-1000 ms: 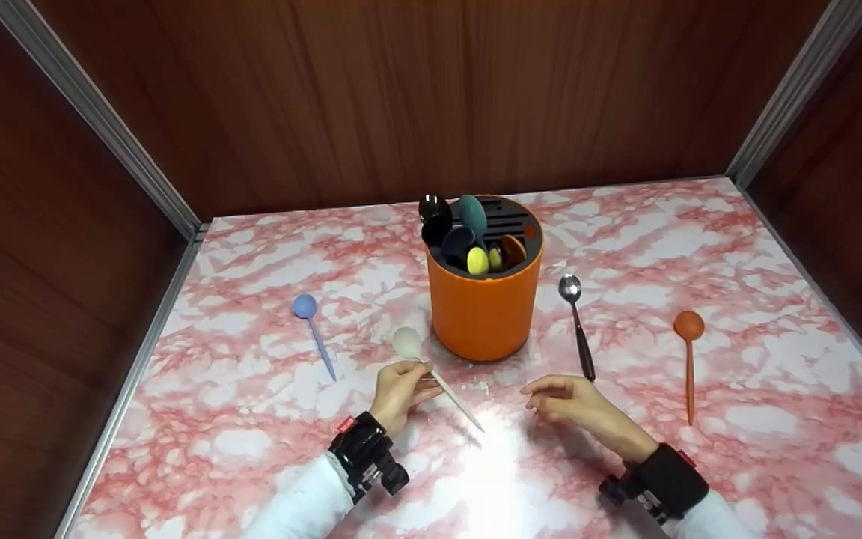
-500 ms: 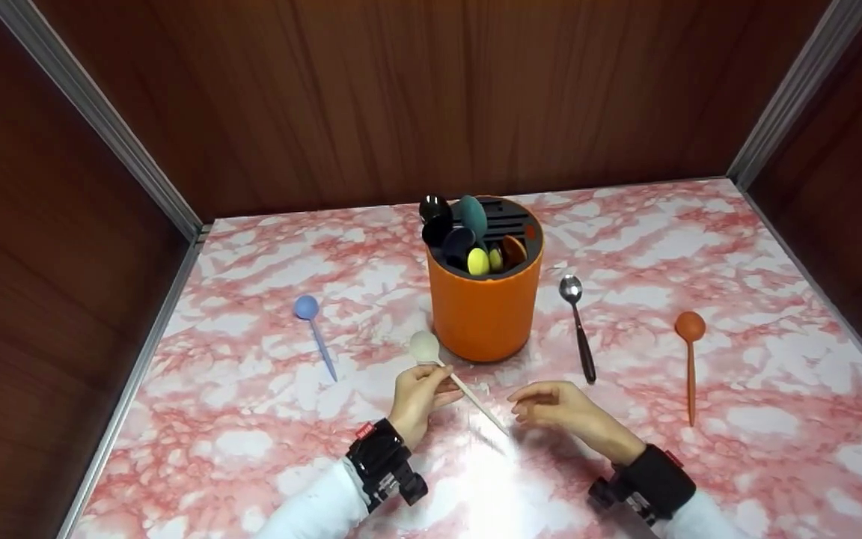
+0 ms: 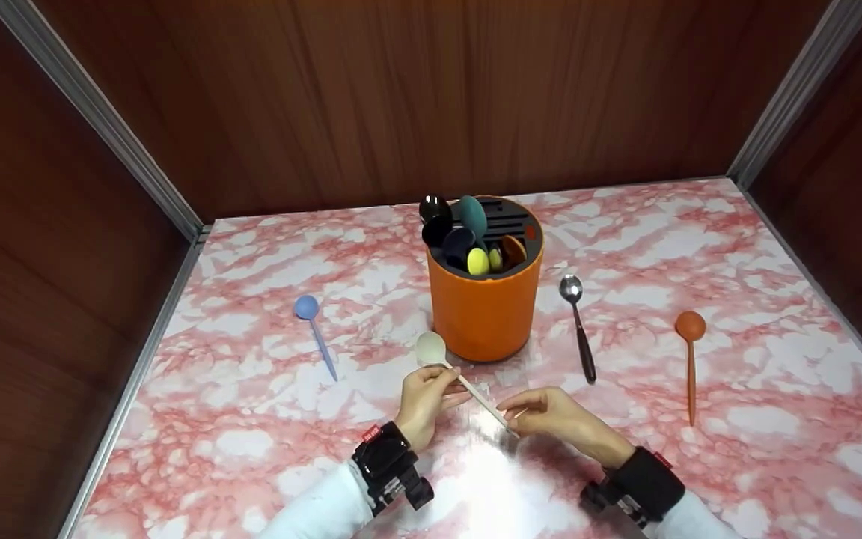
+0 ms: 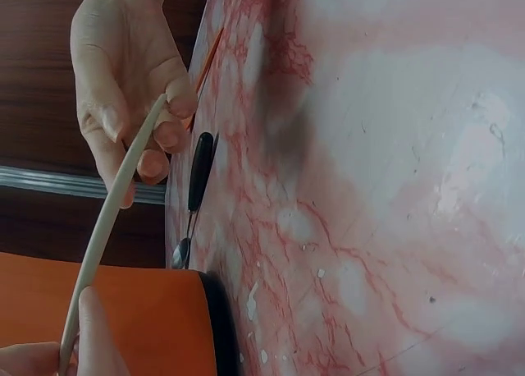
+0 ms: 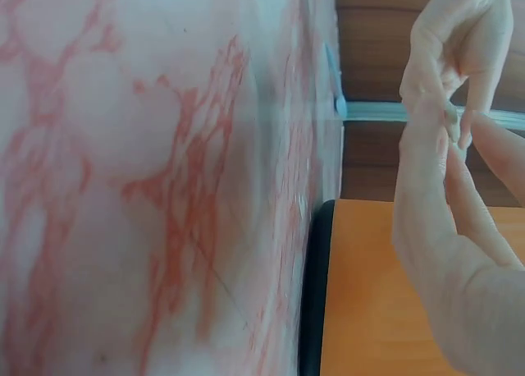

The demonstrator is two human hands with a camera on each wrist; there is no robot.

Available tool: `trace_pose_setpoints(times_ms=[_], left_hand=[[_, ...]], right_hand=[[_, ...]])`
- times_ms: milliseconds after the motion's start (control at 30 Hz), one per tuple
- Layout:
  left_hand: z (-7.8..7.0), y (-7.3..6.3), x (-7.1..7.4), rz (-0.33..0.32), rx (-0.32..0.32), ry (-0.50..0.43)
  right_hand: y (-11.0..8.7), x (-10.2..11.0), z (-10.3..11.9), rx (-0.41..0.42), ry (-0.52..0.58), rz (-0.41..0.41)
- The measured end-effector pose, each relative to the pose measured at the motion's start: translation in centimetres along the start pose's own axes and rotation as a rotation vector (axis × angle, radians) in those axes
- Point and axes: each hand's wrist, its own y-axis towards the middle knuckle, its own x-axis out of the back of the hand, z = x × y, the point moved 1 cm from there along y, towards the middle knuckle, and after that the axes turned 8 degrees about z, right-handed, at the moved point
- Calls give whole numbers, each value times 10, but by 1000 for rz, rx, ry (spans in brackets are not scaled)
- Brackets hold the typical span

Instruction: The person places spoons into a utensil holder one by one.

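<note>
A cream-coloured spoon (image 3: 431,349) is held slanting in front of the orange holder (image 3: 485,318), its bowl at the upper left. My left hand (image 3: 422,400) pinches its handle just below the bowl, between thumb and fingers. Close to the handle's lower end is my right hand (image 3: 554,419), its fingers loosely bent. In the left wrist view, the handle's tip crosses in front of the right hand's palm side (image 4: 131,80), with thumb and fingers apart. Whether they touch the handle is hard to tell. In the right wrist view, the spoon is mostly hidden behind the fingers.
Black, teal, yellow and brown utensils (image 3: 474,217) stand in the holder's slotted dark top. A blue spoon (image 3: 307,308) lies at left. Right of the holder lie a metal spoon with a dark handle (image 3: 585,358) and an orange spoon (image 3: 691,327). Wooden panels (image 3: 431,97) surround the marbled table.
My left hand has carried the cream spoon rightward. My right hand has moved left, up to the handle's lower end. The holder and the spoons on the table stay put.
</note>
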Motion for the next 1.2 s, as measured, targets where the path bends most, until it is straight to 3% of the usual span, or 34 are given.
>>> trace_pose_setpoints(times_ms=[333, 600, 1200], left_hand=[[-1, -2, -2, 9, 11, -10], [-5, -4, -5, 20, 20, -25], [-27, -13, -16, 34, 11, -33]], right_hand=[[0, 0, 1, -4, 4, 1], [-3, 3, 3, 6, -3, 52], [-8, 4, 31, -53, -45, 57]])
